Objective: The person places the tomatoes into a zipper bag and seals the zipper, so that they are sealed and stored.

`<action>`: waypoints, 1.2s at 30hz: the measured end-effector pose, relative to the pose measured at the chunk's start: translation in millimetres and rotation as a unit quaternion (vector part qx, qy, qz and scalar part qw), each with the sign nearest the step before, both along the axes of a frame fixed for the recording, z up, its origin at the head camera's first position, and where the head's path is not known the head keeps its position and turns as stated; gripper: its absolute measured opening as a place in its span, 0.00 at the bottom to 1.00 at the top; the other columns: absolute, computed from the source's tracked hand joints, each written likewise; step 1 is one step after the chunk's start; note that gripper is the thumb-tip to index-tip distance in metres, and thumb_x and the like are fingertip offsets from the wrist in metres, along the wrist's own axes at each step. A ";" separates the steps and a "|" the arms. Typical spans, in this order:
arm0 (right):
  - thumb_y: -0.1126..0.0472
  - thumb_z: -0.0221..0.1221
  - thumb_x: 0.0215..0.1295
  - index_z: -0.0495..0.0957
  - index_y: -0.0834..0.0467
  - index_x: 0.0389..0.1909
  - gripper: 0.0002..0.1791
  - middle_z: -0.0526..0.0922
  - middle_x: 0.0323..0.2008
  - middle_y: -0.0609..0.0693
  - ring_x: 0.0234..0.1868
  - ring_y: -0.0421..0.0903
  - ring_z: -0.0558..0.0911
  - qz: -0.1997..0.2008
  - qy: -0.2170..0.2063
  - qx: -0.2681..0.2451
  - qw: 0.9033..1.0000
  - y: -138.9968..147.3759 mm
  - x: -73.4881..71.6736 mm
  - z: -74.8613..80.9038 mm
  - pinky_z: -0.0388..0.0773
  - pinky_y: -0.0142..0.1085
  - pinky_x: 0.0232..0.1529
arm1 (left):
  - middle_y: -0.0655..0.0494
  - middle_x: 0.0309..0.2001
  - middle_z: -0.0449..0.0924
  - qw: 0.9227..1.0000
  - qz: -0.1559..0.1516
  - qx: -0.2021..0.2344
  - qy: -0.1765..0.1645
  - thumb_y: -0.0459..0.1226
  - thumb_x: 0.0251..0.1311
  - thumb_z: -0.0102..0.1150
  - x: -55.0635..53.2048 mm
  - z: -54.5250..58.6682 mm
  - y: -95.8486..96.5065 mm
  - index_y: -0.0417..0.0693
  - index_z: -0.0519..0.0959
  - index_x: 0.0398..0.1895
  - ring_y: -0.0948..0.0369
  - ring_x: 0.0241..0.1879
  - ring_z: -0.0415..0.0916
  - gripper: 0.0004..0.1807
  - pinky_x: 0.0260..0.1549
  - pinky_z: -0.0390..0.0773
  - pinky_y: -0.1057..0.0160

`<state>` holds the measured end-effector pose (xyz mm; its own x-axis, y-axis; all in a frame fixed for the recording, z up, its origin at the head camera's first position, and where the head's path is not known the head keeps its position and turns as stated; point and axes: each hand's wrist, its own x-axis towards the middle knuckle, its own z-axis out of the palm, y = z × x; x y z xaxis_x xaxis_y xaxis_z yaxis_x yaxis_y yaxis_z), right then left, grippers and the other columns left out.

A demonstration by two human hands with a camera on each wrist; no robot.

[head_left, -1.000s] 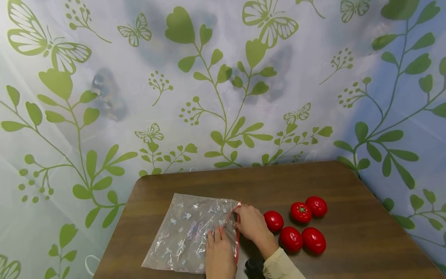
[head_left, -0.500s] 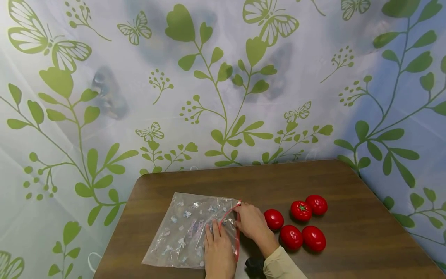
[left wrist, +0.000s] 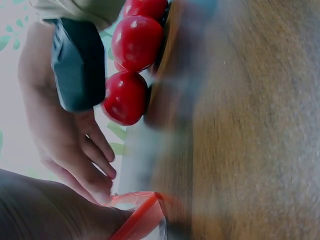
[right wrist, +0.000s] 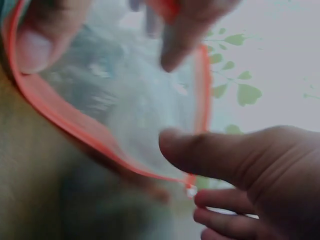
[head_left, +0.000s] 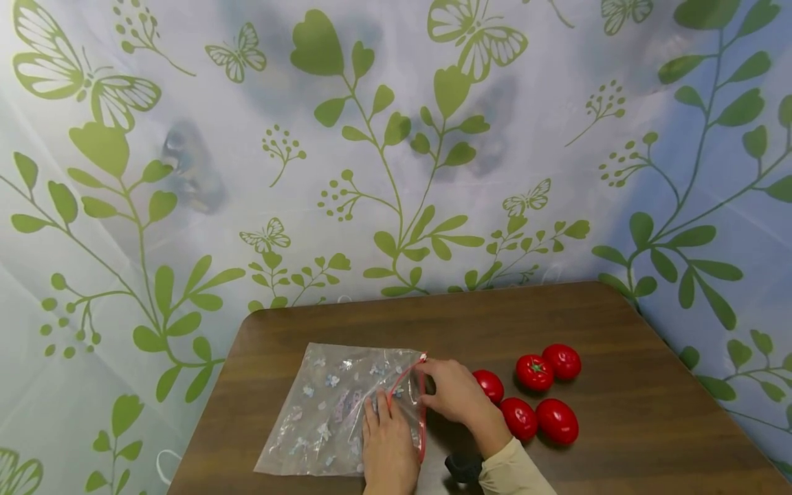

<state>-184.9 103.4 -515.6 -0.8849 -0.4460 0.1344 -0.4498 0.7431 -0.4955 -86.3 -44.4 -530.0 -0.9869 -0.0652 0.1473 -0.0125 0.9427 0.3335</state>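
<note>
While the left hand [head_left: 390, 447], fingers straight, rests on the red-edged transparent plastic bag [head_left: 331, 405], the right hand [head_left: 454, 393], thumb apart from fingers, is at the bag's mouth, five round red tomatoes [head_left: 557, 422] to its right

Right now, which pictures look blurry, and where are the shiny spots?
Head view: mostly clear, with white glints on the plastic bag and red tomatoes; left wrist view: a hazy smear across part of the table; right wrist view: blurry, with fingers at the top smeared and the curtain washed out pale.
</note>
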 end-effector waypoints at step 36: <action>0.43 0.79 0.62 0.87 0.42 0.66 0.31 0.89 0.64 0.46 0.65 0.56 0.87 -0.023 -0.090 -0.105 0.990 106.4 40.2 72.1 0.84 0.63 0.64 | 0.26 0.74 0.73 0.999 0.008 0.016 0.032 0.27 0.30 0.88 -0.6 -6.1 -3.4 0.24 0.76 0.69 0.27 0.74 0.70 0.53 0.71 0.74 0.33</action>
